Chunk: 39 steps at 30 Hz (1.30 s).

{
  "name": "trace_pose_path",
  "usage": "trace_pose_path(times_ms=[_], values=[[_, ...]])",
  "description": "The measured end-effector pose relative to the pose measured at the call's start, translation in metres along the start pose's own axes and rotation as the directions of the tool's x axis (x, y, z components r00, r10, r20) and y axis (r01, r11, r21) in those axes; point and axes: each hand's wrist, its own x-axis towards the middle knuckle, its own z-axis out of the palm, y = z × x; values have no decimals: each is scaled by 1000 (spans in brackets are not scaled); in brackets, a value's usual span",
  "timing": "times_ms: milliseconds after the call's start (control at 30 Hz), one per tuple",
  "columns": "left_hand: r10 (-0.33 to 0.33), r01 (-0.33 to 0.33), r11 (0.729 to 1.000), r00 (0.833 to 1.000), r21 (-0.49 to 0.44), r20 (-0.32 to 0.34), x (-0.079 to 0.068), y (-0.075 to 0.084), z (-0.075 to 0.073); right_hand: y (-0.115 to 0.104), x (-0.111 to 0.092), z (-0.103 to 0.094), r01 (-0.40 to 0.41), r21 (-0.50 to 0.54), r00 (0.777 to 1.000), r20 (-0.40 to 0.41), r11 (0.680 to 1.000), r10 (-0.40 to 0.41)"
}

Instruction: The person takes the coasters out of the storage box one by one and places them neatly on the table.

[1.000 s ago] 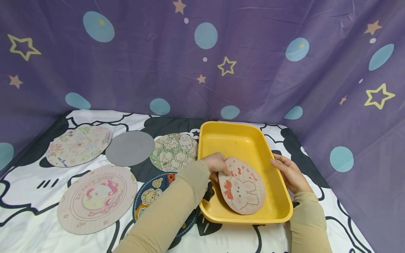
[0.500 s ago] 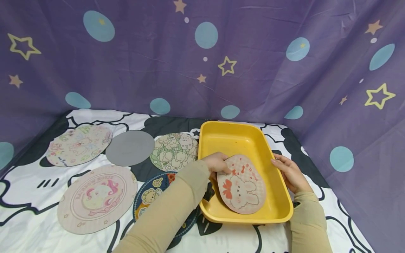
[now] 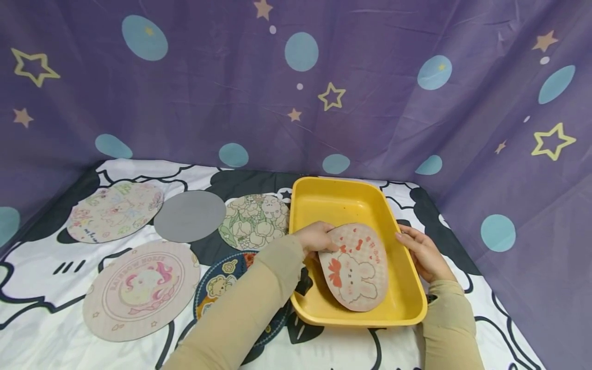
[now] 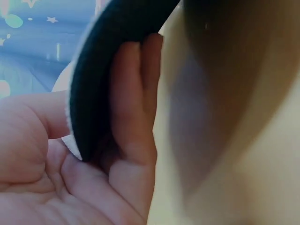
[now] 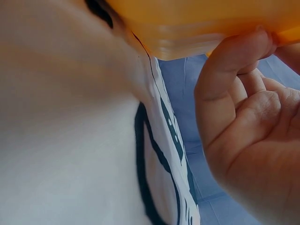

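A pink round mouse pad (image 3: 363, 267) printed with a rabbit and a red bow lies aslant inside the yellow tray (image 3: 335, 203). My left hand (image 3: 316, 239) pinches its upper left edge, thumb on the printed face and fingers beneath. In the left wrist view the dark backing of the mouse pad (image 4: 91, 93) curves between the thumb and the fingers (image 4: 129, 103) of that hand. On the tray's right side, my right hand (image 3: 425, 254) grips the rim, and the right wrist view has its fingertip (image 5: 255, 42) curled against the yellow plastic (image 5: 187, 28).
Left of the tray several round pads lie flat: a pink horse one (image 3: 143, 290), a grey one (image 3: 189, 216), a green floral one (image 3: 254, 221), a pale pastel one (image 3: 115, 210), and a dark blue one (image 3: 222, 288) partly under my left sleeve. A purple curtain (image 3: 208, 92) hangs behind.
The rabbit mouse pad's upper edge has risen and swung a little to the right, and its face looks less bent. My left hand keeps its pinch; the right hand and tray stay nearly put.
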Motion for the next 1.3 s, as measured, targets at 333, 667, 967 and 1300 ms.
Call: trace_pose_path(times_ms=[333, 667, 967, 1300], values=[[46, -46, 997, 999, -61, 7, -3, -1, -3, 2, 1, 2, 9, -8, 1000, 4, 1000, -9], [53, -54, 991, 999, -124, -7, -6, 0, -2, 5, 1, 0, 20, -18, 999, 33, 1000, -20], [61, -59, 980, 998, -191, 7, -10, 5, -3, 3, 0, 3, 6, -1, 1000, 18, 1000, -6], [75, -74, 971, 997, -229, -7, -16, 11, -5, 4, 0, 4, 44, 6, 999, 32, 999, -44]])
